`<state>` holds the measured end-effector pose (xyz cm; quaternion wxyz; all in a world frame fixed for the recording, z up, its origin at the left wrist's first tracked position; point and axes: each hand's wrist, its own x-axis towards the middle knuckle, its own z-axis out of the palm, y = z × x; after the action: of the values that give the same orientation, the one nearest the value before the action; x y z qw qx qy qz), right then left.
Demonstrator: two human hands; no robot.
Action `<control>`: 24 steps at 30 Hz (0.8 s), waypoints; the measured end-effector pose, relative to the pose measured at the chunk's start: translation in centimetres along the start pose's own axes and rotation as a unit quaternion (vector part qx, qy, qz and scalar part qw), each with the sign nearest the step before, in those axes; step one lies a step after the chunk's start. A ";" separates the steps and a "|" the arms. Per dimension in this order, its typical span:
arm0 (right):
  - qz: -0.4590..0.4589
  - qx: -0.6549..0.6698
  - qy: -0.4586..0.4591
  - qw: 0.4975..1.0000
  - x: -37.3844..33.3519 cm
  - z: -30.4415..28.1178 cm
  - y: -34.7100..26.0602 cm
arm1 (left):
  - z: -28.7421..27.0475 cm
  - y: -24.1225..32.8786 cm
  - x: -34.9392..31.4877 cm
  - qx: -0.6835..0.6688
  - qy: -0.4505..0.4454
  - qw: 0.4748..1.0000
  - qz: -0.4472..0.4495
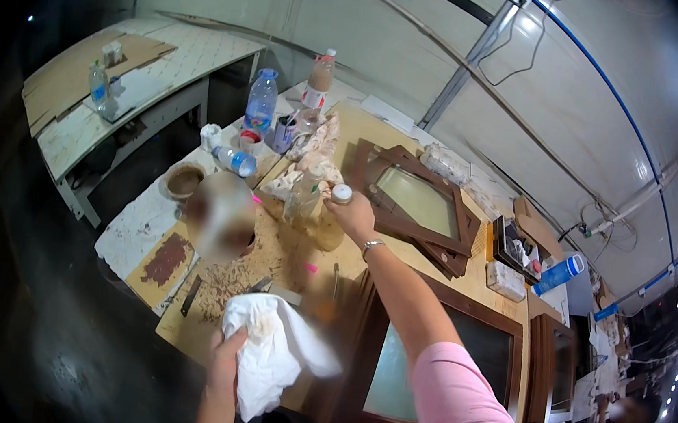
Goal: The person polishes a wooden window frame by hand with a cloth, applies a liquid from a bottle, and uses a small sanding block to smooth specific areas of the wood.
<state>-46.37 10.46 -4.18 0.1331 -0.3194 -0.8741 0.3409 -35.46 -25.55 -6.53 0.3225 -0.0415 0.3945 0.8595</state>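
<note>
Cluttered workbench (181,323) lies ahead; right hand (352,215) grips an upright white-capped bottle (333,219) at arm's reach; left hand (225,361), nearer the body, clutches a stained white rag (272,352).

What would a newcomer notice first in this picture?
The left hand grips a stained white cloth at the bottom centre. Above it, the right hand closes on a white-capped bottle on the workbench, beside dark wooden frames.

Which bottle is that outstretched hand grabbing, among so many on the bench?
Start at the dark wooden frames on the workbench. Just left of them, the right hand grips a small bottle of tan liquid. Unlike the taller clear water bottles behind, it has a white cap.
</note>
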 end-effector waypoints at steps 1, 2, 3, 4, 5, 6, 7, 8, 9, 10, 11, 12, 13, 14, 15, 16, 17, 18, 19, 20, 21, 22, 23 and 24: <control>-0.055 -0.038 0.011 0.998 -1.6 -0.5 -1.4 | -0.2 0.1 0.5 -0.027 -0.013 1.000 0.003; -0.106 -0.075 0.026 0.991 -2.9 -1.2 -1.7 | 0.0 0.0 1.0 -0.023 -0.002 1.000 0.004; -0.222 -0.059 0.076 0.970 -3.8 -1.5 -1.2 | 0.2 -0.3 1.6 -0.017 0.009 1.000 0.006; -0.284 -0.074 0.047 0.955 -5.0 -1.9 -2.0 | 0.0 -0.4 2.2 -0.009 0.024 1.000 0.012; -0.344 -0.087 0.017 0.935 -6.3 -2.6 -2.7 | -0.5 -0.6 2.6 -0.001 0.009 1.000 0.015; -0.402 -0.104 -0.007 0.910 -8.0 -3.8 -4.1 | -0.2 -0.8 3.0 -0.004 0.012 1.000 0.016; -0.454 -0.143 -0.017 0.879 -9.7 -3.9 -5.6 | 0.1 -0.8 3.2 -0.005 0.018 1.000 0.020; -0.479 -0.182 -0.041 0.858 -11.1 -3.8 -6.8 | 0.5 -0.7 3.3 -0.006 0.020 1.000 0.023; -0.502 -0.223 -0.063 0.833 -12.3 -3.6 -7.8 | 1.0 -0.4 3.2 -0.012 0.008 1.000 0.019; -0.523 -0.263 -0.084 0.806 -13.1 -3.3 -8.3 | 1.3 -0.6 3.4 -0.020 -0.001 1.000 0.021; -0.540 -0.284 -0.090 0.787 -13.9 -2.8 -8.3 | 1.4 -0.8 3.6 -0.028 -0.009 0.999 0.024; -0.554 -0.305 -0.096 0.768 -14.6 -2.4 -8.2 | 1.7 -1.1 3.8 -0.036 -0.019 0.999 0.024; -0.568 -0.327 -0.102 0.748 -15.1 -2.2 -8.0 | 2.0 -1.2 3.9 -0.032 -0.025 0.999 0.025; -0.572 -0.357 -0.101 0.732 -15.4 -2.1 -7.9 | 2.3 -1.2 3.9 -0.023 -0.026 0.999 0.025; -0.575 -0.384 -0.100 0.715 -15.8 -1.9 -7.6 | 2.6 -1.2 3.7 -0.013 -0.024 0.999 0.026; -0.578 -0.411 -0.099 0.698 -16.0 -1.7 -7.4 | 2.7 -1.2 3.5 -0.003 -0.023 0.999 0.027; -0.580 -0.418 -0.087 0.693 -16.1 -1.5 -7.2 | 2.7 -1.1 3.3 -0.018 -0.032 0.999 0.019; -0.580 -0.431 -0.074 0.687 -16.2 -1.4 -7.2 | 2.8 -1.1 3.2 -0.036 -0.042 0.998 0.011; -0.580 -0.445 -0.061 0.680 -16.3 -1.4 -7.2 | 2.8 -1.1 3.0 -0.053 -0.051 0.997 0.003; -0.579 -0.458 -0.048 0.673 -16.3 -1.4 -7.2 | 2.9 -0.9 2.9 -0.048 -0.048 0.998 0.000; -0.573 -0.467 -0.052 0.672 -16.3 -1.6 -7.4 | 3.0 -0.7 2.7 -0.045 -0.045 0.998 -0.003; -0.567 -0.475 -0.056 0.670 -16.3 -1.9 -7.7 | 3.0 -0.7 2.6 -0.041 -0.042 0.998 -0.006; -0.561 -0.484 -0.061 0.669 -16.2 -2.2 -7.9 | 2.9 -0.7 2.6 -0.037 -0.046 0.998 -0.006; -0.555 -0.478 -0.068 0.677 -16.1 -2.5 -8.0 | 2.8 -0.7 2.7 -0.034 -0.050 0.998 -0.007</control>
<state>-36.72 -3.25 2.82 0.0672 0.2286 -0.9412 -0.2394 -36.60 -21.85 -5.98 0.3460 -0.0118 0.3482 0.8712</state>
